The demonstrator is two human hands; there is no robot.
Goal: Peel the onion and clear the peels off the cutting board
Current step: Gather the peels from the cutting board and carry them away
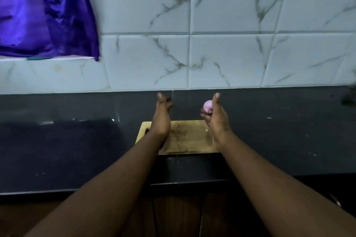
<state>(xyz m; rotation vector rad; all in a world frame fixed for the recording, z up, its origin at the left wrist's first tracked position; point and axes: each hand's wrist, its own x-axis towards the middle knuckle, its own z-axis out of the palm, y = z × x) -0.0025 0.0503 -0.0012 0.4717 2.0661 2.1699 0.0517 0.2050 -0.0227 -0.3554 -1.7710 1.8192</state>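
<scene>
head view, one frame, looking forward and down over a kitchen counter.

item: small round pale-purple peeled onion (208, 106). held up in the air above the far edge of the board, cupped in the fingers of the right hand; smooth, shiny, no dry skin visible on the side shown.

item: right hand (216, 116). raised, palm turned inward toward the left, thumb pointing up, fingers curled around the onion from its right side.

item: left hand (161, 114). raised opposite the right hand, palm facing inward, fingers loosely spread and slack, nothing in it; apart from the onion, a clear gap between the two hands.

item: rectangular light wooden cutting board (185, 136). lies flat on the counter beneath both wrists, partly covered by the forearms; a few tiny scraps (178, 126) near its far edge, too small to identify, and a small pale fleck at its right side.

item: dark glossy stone countertop (279, 131). bears the board near its front edge; scattered pale specks on its surface.

item: white marble-patterned wall tiles (231, 54), grey veins, behind the counter.

item: shiny purple satin cloth (44, 11), hanging at upper left, blurred.
</scene>
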